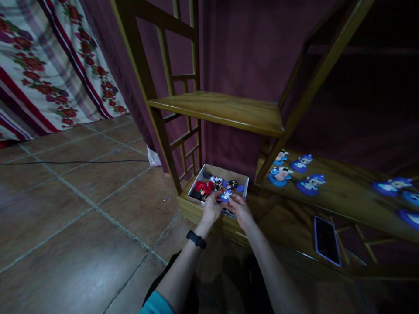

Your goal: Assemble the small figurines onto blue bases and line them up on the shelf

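Between my two hands, over the near edge of a white cardboard box (246, 178), is a small blue-and-white figurine (225, 196). The fingers of my left hand (212, 207) close on its left side; a dark band circles that wrist. My right hand (240, 209) pinches the figurine from the right. Inside the box lie several more figurines, among them a red one (203, 188) and some black-and-white ones. My fingers cover part of the held figurine's base and the box's near wall.
The box stands on the lower shelf of a wooden rack, under a wooden board (222, 111). Several figurines on round bases, such as a purple one (310, 184), stand on the right shelf. A phone (327, 240) lies lower right. A dark cable (75, 162) crosses the tiled floor.
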Demonstrator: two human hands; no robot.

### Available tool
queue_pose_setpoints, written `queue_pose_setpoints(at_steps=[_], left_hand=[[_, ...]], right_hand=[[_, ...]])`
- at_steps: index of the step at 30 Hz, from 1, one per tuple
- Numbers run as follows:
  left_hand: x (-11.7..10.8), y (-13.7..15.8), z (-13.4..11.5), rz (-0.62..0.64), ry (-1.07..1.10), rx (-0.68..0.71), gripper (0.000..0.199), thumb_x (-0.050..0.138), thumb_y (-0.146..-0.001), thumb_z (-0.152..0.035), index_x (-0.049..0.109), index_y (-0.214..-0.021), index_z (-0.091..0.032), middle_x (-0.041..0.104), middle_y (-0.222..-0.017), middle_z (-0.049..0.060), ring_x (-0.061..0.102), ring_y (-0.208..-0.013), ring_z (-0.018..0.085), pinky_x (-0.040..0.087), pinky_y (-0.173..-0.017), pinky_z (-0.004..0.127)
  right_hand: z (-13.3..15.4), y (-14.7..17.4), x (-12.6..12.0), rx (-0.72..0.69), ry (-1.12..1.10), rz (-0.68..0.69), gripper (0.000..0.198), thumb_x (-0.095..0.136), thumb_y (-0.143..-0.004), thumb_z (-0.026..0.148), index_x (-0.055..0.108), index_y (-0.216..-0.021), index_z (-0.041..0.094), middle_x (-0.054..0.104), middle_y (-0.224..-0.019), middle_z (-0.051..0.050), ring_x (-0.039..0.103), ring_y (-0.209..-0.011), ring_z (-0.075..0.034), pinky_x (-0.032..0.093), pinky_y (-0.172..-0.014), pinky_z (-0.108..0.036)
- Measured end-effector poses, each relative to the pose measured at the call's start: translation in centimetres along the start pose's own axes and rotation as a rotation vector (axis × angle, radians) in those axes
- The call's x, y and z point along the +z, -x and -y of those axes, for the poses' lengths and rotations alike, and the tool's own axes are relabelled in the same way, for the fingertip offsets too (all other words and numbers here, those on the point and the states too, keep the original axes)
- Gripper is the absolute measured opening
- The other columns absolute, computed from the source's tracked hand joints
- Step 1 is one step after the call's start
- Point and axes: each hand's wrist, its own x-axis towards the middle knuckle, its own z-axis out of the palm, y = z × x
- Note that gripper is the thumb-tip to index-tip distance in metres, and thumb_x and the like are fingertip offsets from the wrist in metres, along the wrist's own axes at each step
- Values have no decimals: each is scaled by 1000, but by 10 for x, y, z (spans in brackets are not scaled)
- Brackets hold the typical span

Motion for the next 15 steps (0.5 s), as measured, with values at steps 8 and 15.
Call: queue_pose_setpoints(at_steps=[8,15], left_hand=[[0,5,-6,-4,-134,112,31,67,-49,-6,55,-76,-15,58,-69,-2,53,-61,10,42,-60,23],[0,5,-4,-21,-202,114,30,68,-49,-8,56,-75,-16,60,-68,0,55,-62,12,42,-61,25]], right_hand=[[1,0,0,32,-9,20,33,70,-60,33,59,-90,21,66,-83,-2,62,-69,-13,50,-68,-28],[-1,-2,-2,30,-4,4,28,70,-59,32,59,-83,20,66,-79,-1,62,-66,-13,50,-65,-28]])
